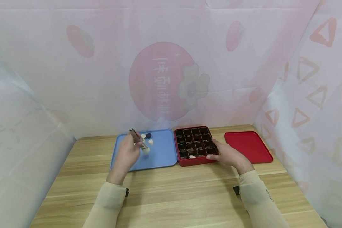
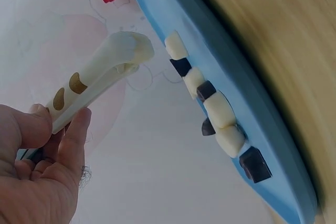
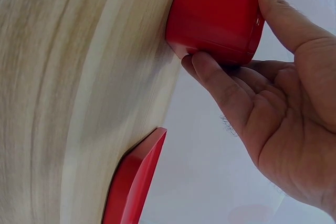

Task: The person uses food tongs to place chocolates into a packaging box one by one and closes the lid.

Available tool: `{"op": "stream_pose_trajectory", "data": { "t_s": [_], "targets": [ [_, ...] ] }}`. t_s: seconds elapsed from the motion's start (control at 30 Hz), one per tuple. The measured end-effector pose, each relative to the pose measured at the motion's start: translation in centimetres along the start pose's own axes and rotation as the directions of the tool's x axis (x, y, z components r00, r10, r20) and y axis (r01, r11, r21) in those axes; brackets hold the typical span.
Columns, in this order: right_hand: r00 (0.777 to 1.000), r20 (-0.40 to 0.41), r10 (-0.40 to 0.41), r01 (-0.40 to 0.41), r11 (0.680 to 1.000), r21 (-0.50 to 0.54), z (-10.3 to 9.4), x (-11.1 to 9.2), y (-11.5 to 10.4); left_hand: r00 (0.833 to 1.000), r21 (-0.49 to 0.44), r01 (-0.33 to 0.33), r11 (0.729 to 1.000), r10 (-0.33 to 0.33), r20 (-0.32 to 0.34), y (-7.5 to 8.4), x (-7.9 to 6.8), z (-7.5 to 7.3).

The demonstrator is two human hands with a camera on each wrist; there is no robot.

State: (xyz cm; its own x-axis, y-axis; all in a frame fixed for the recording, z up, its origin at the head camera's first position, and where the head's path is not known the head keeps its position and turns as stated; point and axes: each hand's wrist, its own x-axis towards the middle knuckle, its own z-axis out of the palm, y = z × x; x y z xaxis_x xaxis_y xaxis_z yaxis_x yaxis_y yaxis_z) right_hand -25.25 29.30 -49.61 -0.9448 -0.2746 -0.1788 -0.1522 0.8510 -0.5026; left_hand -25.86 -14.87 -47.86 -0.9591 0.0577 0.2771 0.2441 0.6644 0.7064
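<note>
In the head view my left hand [image 1: 129, 151] grips a pair of tongs [image 1: 139, 141] over the blue tray [image 1: 162, 155]. The left wrist view shows the tongs [image 2: 86, 82] pinched between thumb and fingers, with a cream-coloured piece [image 2: 143, 49] at their tips. White pieces [image 2: 219, 109] and dark brown pieces [image 2: 255, 164], like chocolates, lie on that tray. My right hand [image 1: 228, 153] holds the right front corner of a red box [image 1: 192, 162], thumb at the rim and fingers against the side [image 3: 220, 19]. Inside the box is a dark divided insert [image 1: 199, 144]; a pale piece [image 1: 192, 156] sits in a front compartment.
A red lid [image 1: 246, 147], shallow and tray-like, lies to the right of the box on the wooden table [image 1: 176, 196]. Printed pale sheets [image 1: 108, 79] stand behind the table and along both sides. The box is close beside the blue tray's right edge.
</note>
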Motion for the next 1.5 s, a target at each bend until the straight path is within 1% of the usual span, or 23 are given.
{"op": "stream_pose_trajectory", "data": {
  "t_s": [0.2, 0.3, 0.47, 0.57, 0.83, 0.93, 1.0, 1.2, 1.37, 1.5],
  "targets": [
    [1.000, 0.003, -0.002, 0.002, 1.000, 0.001, 0.0, 0.0, 0.1, 1.000, -0.054, -0.018, 0.998, 0.019, 0.018, 1.6, 0.2, 1.4],
    [1.000, 0.005, 0.006, -0.006, 1.000, 0.003, 0.0, -0.1, 0.0, 0.999, -0.081, -0.036, 0.996, 0.039, 0.037, 2.7, 0.4, 2.2],
    [1.000, 0.009, 0.010, -0.010, 1.000, 0.003, 0.0, 0.0, 0.0, 0.995, -0.094, -0.087, 0.992, 0.091, 0.046, 4.8, 0.8, 3.6],
    [1.000, 0.007, 0.002, -0.002, 1.000, 0.006, 0.0, 0.1, -0.1, 0.993, -0.096, -0.102, 0.990, 0.108, 0.051, 6.0, 1.2, 4.5],
    [1.000, -0.002, -0.007, 0.007, 1.000, 0.006, 0.1, 0.1, 0.0, 0.991, -0.147, -0.090, 0.985, 0.103, 0.086, 8.4, 1.9, 7.4],
    [1.000, -0.002, -0.009, 0.009, 1.000, 0.007, 0.1, 0.2, 0.0, 0.990, -0.141, -0.088, 0.986, 0.102, 0.096, 9.0, 2.2, 8.7],
    [1.000, -0.006, -0.015, 0.015, 1.000, 0.006, 0.1, 0.2, 0.0, 0.989, -0.133, -0.103, 0.986, 0.116, 0.091, 9.3, 2.4, 9.5],
    [0.998, -0.024, -0.060, 0.059, 0.998, -0.012, 0.2, 0.3, 0.2, 0.987, -0.177, -0.103, 0.979, 0.122, 0.105, 10.0, 2.6, 11.8],
    [0.998, -0.025, -0.060, 0.059, 0.998, -0.015, 0.2, 0.4, 0.2, 0.985, -0.165, -0.120, 0.979, 0.138, 0.103, 10.3, 2.7, 13.2],
    [0.999, -0.019, -0.043, 0.043, 0.999, -0.016, 0.2, 0.1, -0.2, 0.982, -0.148, -0.146, 0.978, 0.162, 0.100, 10.1, 2.7, 13.7]
  ]
}}
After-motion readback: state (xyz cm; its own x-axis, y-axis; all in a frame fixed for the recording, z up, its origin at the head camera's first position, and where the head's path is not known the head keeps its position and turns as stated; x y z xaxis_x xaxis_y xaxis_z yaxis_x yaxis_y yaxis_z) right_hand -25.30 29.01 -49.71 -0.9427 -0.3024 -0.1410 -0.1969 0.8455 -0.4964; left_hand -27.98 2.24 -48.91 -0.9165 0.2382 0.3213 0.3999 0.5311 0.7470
